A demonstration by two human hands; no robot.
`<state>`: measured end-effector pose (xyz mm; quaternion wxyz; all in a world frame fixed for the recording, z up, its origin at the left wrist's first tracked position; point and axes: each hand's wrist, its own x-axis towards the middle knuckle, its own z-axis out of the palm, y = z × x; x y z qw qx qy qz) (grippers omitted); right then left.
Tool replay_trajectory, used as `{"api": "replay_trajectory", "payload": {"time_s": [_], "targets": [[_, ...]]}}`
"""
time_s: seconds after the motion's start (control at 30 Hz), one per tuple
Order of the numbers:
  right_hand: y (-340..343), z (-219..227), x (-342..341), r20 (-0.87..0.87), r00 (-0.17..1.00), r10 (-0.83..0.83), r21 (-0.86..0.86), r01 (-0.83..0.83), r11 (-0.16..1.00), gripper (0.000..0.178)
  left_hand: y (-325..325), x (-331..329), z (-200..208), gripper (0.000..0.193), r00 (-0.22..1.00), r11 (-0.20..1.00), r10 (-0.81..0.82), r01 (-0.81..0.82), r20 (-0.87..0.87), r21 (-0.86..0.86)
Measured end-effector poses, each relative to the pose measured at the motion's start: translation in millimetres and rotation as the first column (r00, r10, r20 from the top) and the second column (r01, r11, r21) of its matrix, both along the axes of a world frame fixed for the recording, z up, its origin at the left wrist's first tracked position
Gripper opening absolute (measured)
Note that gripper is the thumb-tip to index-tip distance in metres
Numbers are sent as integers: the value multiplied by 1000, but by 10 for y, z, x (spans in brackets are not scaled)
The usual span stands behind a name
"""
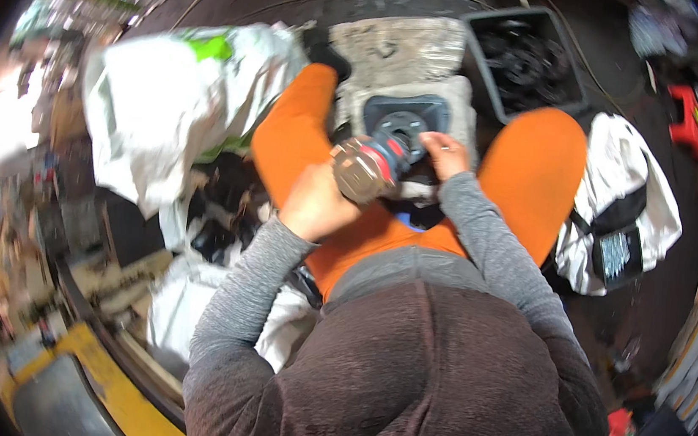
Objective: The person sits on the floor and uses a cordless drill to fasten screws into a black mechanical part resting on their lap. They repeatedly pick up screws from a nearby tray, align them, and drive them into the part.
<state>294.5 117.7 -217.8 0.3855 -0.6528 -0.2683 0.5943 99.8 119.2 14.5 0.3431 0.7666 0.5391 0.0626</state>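
My left hand [317, 202] is closed round what looks like a power drill [364, 169], blue and red with a brownish round back end. The tool points away from me, over a dark round part [401, 126] that lies in a shallow grey tray [435, 110] between my knees. At the right side of that part, my right hand [446, 155] is closed, thumb and fingers pinched by its edge. What the fingertips hold is blurred and partly hidden. The tool's tip cannot be made out.
A grey bin [500, 115] of black round parts stands beyond my right knee. White sacks [143, 115] lie to the left. At the right are a white cloth [662, 196], a small box of screws or nails [617, 259] and a red tool [689, 122]. A cable crosses the floor ahead.
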Motion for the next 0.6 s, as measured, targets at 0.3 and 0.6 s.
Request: {"api": "replay_trajectory", "payload": {"time_s": [0.3,0.6], "targets": [[273,965,70,-322,945,-53,211,126,969,34,-1594,-568,-237,74,988,930,156,-141,16,-338],[189,2116,-2228,-84,575,814,583,-634,508,25,-1216,-1513,1211,31,621,728,311,-642,720,239]]}}
